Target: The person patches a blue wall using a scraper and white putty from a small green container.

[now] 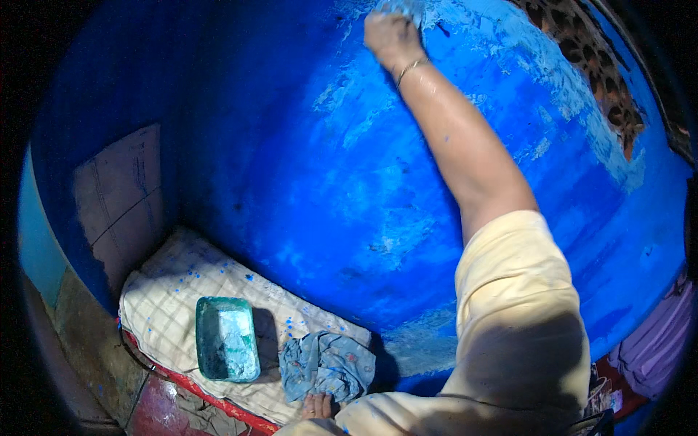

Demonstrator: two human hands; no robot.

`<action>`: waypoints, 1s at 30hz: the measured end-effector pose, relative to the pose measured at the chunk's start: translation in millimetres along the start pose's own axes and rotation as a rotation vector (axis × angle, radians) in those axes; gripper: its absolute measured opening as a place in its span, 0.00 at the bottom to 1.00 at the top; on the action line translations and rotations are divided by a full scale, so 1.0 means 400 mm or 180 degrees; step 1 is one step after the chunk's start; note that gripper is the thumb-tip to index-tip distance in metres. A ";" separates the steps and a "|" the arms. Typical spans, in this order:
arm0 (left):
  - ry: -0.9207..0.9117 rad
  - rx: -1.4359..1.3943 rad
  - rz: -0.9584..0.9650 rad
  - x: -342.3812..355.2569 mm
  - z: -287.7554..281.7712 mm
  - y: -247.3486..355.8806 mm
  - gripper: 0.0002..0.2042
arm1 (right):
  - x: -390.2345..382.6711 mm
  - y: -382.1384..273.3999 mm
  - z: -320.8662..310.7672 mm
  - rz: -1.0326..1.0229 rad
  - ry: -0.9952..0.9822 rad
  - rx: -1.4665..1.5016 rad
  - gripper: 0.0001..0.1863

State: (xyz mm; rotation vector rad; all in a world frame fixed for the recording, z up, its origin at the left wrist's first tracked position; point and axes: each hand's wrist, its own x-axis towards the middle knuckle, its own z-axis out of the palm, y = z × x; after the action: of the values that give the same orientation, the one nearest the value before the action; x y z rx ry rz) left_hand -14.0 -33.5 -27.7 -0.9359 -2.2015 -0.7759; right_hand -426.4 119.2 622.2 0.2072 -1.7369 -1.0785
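Observation:
My right hand (394, 38) is raised high against the blue wall (291, 182) at the top edge. Its fingers are closed round a pale bluish thing that is partly cut off by the frame; I cannot make out its kind. A thin bracelet circles that wrist. Low in the picture, my left hand (317, 407) shows only its fingers, lying flat beside a crumpled blue-grey patterned cloth (327, 367). To the left of the cloth, a green rectangular tub (200, 338) holds pale bluish-white stuff and stands on a light checked cover (167, 291) spotted with blue.
Rough pale-blue patches (567, 94) streak the wall. A perforated brown opening (592, 65) is at upper right. A greyish panel (120, 189) is on the left. Red edging (233, 413) borders the cover. Purple fabric (658, 341) hangs at far right.

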 end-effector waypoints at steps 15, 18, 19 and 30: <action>-0.0277 -0.0828 0.0037 0.020 -0.010 -0.006 0.21 | 0.157 0.305 0.026 -0.0343 -0.0650 0.0051 0.11; -0.0261 -0.0772 0.0050 0.013 -0.004 -0.010 0.21 | 0.189 0.378 0.014 0.0625 -0.0034 0.0155 0.07; -0.0018 -0.0476 0.0096 0.006 0.014 -0.011 0.19 | 0.225 0.378 -0.013 0.0907 0.0146 0.0066 0.07; 0.0492 -0.0232 -0.0106 0.035 0.007 0.012 0.17 | 0.106 0.044 0.058 0.0158 -0.0076 -0.0121 0.09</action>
State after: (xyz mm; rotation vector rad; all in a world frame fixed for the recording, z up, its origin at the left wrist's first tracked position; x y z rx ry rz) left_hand -19.1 -23.0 -18.0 -0.8466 -2.0715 -0.9184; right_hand -458.7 117.7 662.2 0.1273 -1.7324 -1.0807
